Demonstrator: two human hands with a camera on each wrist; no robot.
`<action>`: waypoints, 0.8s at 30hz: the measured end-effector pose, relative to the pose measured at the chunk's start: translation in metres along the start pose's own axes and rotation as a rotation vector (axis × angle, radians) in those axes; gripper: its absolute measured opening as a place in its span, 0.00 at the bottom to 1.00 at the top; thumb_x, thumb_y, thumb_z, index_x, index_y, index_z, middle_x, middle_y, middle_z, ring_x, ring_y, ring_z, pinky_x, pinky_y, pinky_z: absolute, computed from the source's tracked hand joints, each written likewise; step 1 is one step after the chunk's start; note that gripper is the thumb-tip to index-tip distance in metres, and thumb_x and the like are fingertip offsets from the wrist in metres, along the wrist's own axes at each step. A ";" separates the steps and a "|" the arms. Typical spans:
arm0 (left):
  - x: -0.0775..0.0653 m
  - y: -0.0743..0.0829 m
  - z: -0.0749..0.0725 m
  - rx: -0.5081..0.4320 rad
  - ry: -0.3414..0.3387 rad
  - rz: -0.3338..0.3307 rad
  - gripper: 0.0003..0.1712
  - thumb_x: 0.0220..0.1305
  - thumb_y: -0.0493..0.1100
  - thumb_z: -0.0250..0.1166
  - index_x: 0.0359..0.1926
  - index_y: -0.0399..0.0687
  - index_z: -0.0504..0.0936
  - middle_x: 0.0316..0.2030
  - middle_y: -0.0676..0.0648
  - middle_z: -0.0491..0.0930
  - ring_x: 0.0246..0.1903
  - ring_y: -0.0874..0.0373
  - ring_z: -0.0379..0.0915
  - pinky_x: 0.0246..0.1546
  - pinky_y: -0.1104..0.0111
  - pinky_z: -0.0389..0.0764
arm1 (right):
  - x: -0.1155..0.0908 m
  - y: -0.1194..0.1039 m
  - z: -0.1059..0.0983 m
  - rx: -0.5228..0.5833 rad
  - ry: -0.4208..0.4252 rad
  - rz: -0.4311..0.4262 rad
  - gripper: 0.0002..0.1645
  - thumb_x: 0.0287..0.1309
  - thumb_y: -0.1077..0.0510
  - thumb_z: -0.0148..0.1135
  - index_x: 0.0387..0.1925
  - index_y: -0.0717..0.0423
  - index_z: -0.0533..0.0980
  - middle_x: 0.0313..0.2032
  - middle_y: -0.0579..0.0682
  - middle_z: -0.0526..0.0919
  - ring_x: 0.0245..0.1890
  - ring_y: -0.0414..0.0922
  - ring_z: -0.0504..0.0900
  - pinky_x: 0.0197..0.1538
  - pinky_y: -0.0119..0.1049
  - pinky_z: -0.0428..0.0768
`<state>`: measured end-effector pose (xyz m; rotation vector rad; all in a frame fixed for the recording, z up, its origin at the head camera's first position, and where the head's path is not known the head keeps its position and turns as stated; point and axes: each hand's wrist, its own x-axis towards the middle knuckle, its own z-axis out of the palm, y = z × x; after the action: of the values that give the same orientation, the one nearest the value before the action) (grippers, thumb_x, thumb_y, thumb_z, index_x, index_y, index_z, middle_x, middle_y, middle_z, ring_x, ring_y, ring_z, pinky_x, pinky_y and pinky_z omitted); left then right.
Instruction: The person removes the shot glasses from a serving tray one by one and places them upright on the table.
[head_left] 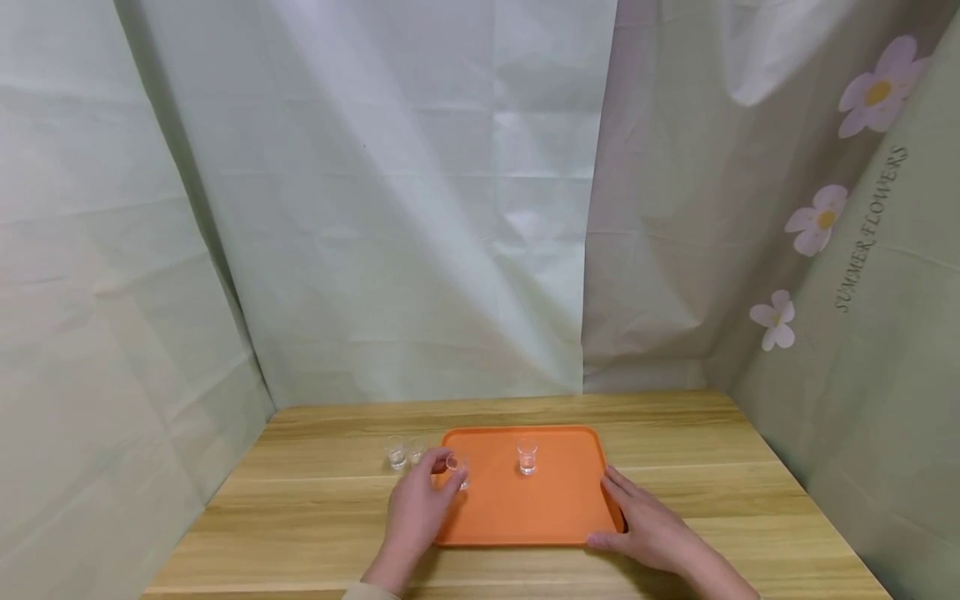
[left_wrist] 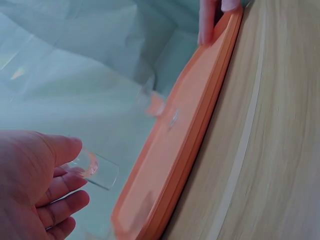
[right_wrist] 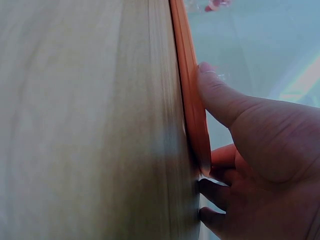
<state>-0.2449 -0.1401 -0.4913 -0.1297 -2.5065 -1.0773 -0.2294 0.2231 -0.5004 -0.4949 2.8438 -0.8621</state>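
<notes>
My left hand [head_left: 420,502] pinches a small clear shot glass [head_left: 460,477] between thumb and fingers, over the left part of an orange tray [head_left: 525,521]. In the left wrist view that shot glass [left_wrist: 104,172] is tilted, with the thumb of my left hand [left_wrist: 42,182] at one end. A second shot glass [head_left: 527,458] stands upright on the tray, toward the back. My right hand [head_left: 648,525] grips the tray's near right corner, thumb along the front rim and fingers on the right side. The right wrist view shows the right hand [right_wrist: 265,145] against the rim.
Two more clear shot glasses, the outer glass [head_left: 396,452] and the inner glass [head_left: 416,451], stand on the wooden table [head_left: 300,508] left of the tray. Behind the table hangs a pale curtain [head_left: 420,250]. A flower-printed sheet [head_left: 885,375] closes off the right side.
</notes>
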 end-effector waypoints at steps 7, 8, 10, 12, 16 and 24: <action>0.001 -0.018 -0.017 0.026 0.032 -0.047 0.20 0.72 0.47 0.78 0.58 0.43 0.87 0.47 0.47 0.92 0.51 0.44 0.89 0.53 0.40 0.84 | -0.001 0.000 -0.001 0.007 0.005 -0.006 0.65 0.62 0.32 0.78 0.81 0.70 0.63 0.83 0.68 0.60 0.79 0.71 0.64 0.75 0.72 0.67; 0.001 -0.020 -0.019 0.027 0.035 -0.055 0.20 0.72 0.47 0.78 0.58 0.43 0.87 0.47 0.47 0.92 0.51 0.44 0.89 0.53 0.40 0.84 | -0.001 0.000 -0.001 0.006 0.006 -0.007 0.65 0.62 0.31 0.78 0.81 0.70 0.63 0.83 0.68 0.60 0.79 0.71 0.64 0.75 0.72 0.67; 0.001 -0.025 -0.023 0.038 0.042 -0.066 0.19 0.72 0.46 0.77 0.58 0.43 0.87 0.47 0.46 0.92 0.51 0.44 0.89 0.53 0.40 0.84 | -0.001 0.000 0.000 0.003 0.007 -0.006 0.65 0.62 0.31 0.78 0.81 0.70 0.64 0.83 0.68 0.60 0.79 0.71 0.64 0.75 0.71 0.67; 0.001 -0.029 -0.026 0.045 0.049 -0.075 0.18 0.73 0.46 0.77 0.58 0.43 0.87 0.48 0.45 0.92 0.51 0.43 0.89 0.53 0.39 0.84 | -0.001 0.001 0.000 0.001 0.008 -0.006 0.65 0.62 0.31 0.78 0.81 0.70 0.64 0.83 0.68 0.60 0.79 0.71 0.64 0.75 0.71 0.67; 0.001 -0.039 -0.031 0.059 0.058 -0.088 0.18 0.72 0.45 0.77 0.57 0.43 0.87 0.48 0.43 0.92 0.52 0.42 0.89 0.54 0.38 0.83 | -0.001 0.001 0.000 0.003 0.007 -0.007 0.65 0.62 0.31 0.78 0.82 0.69 0.64 0.83 0.68 0.59 0.79 0.71 0.64 0.75 0.71 0.68; 0.001 -0.053 -0.037 0.068 0.055 -0.111 0.20 0.73 0.44 0.76 0.60 0.39 0.86 0.49 0.40 0.92 0.52 0.40 0.89 0.56 0.37 0.82 | -0.001 0.001 0.001 0.006 0.010 -0.011 0.65 0.62 0.31 0.78 0.81 0.70 0.64 0.83 0.68 0.60 0.79 0.71 0.64 0.75 0.71 0.67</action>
<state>-0.2459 -0.2039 -0.5039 0.0577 -2.5224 -1.0225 -0.2287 0.2235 -0.5012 -0.5076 2.8490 -0.8773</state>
